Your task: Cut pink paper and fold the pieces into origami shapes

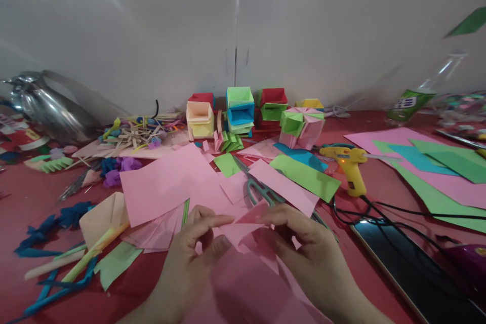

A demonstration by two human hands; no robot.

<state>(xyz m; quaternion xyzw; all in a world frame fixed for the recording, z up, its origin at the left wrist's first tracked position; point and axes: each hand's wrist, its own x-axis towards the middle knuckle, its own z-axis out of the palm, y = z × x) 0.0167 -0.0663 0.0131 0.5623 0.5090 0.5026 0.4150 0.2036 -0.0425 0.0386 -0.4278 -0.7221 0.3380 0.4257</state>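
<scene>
Between my two hands a small folded piece of pink paper is held over larger pink sheets. My left hand pinches its left side with thumb and forefinger. On the right side, the fingers of my right hand close on the same paper near a raised fold. Just beyond my fingertips lie grey-green handled scissors, partly covered by pink strips. A large pink sheet and a green strip lie around them.
Folded paper boxes stand along the white partition. A yellow glue gun with a black cord and a phone lie at the right. A glass bottle, metal jug, sticks and blue crepe strips are around.
</scene>
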